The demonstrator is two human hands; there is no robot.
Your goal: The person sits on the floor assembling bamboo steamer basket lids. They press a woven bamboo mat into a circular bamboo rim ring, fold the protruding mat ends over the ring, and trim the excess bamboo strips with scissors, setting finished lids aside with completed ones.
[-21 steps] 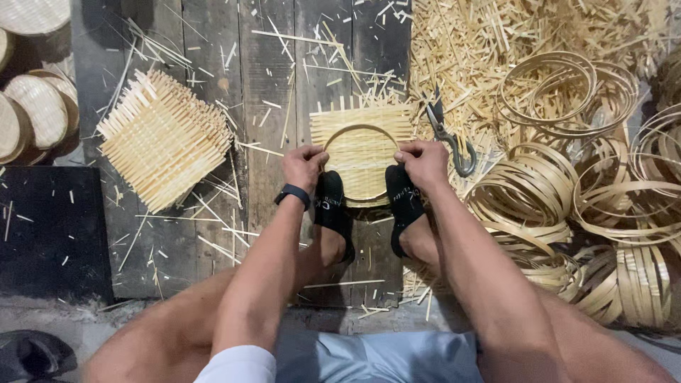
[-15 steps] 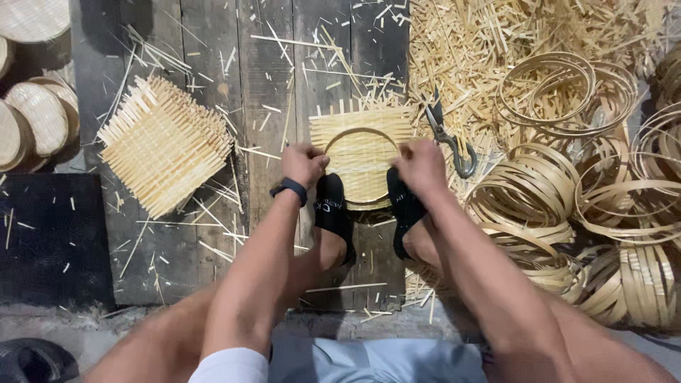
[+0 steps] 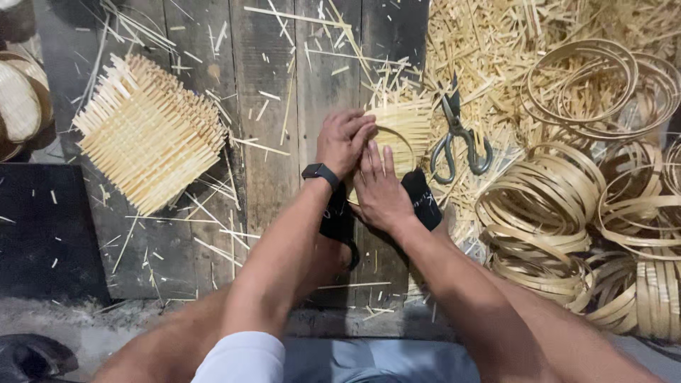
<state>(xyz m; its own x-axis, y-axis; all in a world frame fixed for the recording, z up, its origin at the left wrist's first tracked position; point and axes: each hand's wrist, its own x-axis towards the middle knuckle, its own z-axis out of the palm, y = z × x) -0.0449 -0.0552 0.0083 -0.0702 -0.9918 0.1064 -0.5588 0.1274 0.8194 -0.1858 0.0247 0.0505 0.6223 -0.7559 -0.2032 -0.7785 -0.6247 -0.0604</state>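
Head view, looking down past the knees. Nearest: two feet in black sandals [image 3: 420,198] planted on the near edge of a small woven mat [image 3: 401,128], likely to pin it to the plank floor [image 3: 269,120] while the hands work. Right hand [image 3: 379,186] lies flat, fingers straight, pressing down on the mat's left part. Left hand [image 3: 343,140], black watch at the wrist, is curled over the mat's left rim where a thin hoop [image 3: 397,135] lies on the weave; it seems to pinch the hoop or the strips there, but the fingertips are hidden, so the grip is uncertain. Half a second ago the hands sat apart, one on each side of the hoop; both have now come together at its left side. Just right of the mat, scissors [image 3: 457,135] lie on loose strips. Further left, a larger finished mat [image 3: 149,135]. Far right, stacked hoops [image 3: 567,213].
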